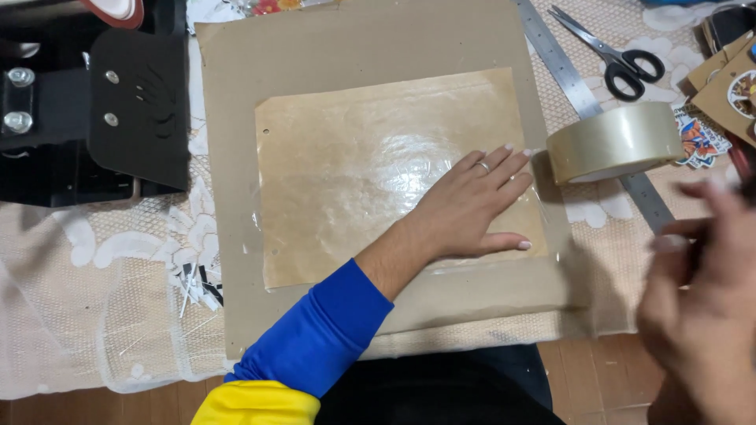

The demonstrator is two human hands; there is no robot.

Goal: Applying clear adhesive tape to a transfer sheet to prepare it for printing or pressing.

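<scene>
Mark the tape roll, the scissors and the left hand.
tape roll [616, 142], head view, on its clear outer band.
scissors [622, 63], head view, near the black handles.
left hand [465, 208], head view, back of the hand, flat on the glossy sheet.

Sheet [354, 181]: brown paper under glossy, wrinkled clear film. Board [236, 197]: matt brown cardboard. Tape [616, 142]: glossy translucent plastic. Ruler [563, 67]: brushed metal. Scissors [610, 51]: shiny metal blades, black plastic handles. Cloth [94, 315]: white lace, rough mesh. Press [138, 102]: matt black metal.
</scene>
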